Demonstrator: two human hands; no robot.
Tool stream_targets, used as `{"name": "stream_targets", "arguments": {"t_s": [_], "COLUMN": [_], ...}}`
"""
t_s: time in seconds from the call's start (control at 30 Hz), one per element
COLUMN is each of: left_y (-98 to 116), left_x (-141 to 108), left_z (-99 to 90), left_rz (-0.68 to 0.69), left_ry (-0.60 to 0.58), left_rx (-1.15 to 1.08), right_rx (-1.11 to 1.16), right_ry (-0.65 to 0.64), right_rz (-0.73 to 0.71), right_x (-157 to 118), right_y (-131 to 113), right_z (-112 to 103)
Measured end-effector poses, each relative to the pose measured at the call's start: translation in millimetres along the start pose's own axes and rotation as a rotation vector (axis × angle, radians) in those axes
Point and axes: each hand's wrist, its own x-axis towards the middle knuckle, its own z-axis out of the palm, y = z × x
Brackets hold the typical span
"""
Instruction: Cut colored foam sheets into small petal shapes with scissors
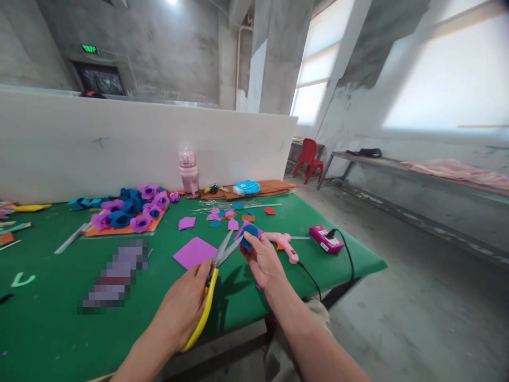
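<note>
My left hand (185,302) is closed around yellow-handled scissors (204,313), whose blades stand apart and point at the pieces in my other hand. Between the fingertips of my right hand (262,260) is a rounded blue craft piece (249,233) with purple material behind it. One blade tip reaches the edge of these pieces; whether it touches them I cannot tell. A purple square sheet (194,253) lies on the green table just beyond the scissors. Close to my right hand rests a pink glue gun (284,244) with its cord running off the near edge.
Purple and blue craft flowers (135,207) are heaped on an orange sheet at the left. Small cut pieces (214,215) and thin wires lie mid-table. A pink bottle (189,175) stands by the white partition (139,143). A magenta power block (326,240) sits near the right edge.
</note>
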Motion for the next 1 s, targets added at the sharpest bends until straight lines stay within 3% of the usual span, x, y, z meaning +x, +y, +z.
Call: {"name": "stream_targets", "arguments": {"t_s": [0.27,1.0], "left_y": [8.4,10.0], "left_x": [-1.2,-1.9], "left_z": [-5.2,-2.5], "left_rz": [-0.004,0.001], "left_ry": [-0.033,-0.029], "left_rx": [0.072,0.04], "right_rx": [-0.046,0.001], "right_ry": [-0.056,-0.063], "right_rz": [0.006,0.008], "right_x": [-8.7,-9.6], "right_y": [9.0,8.0], "right_z": [7.7,8.1]}}
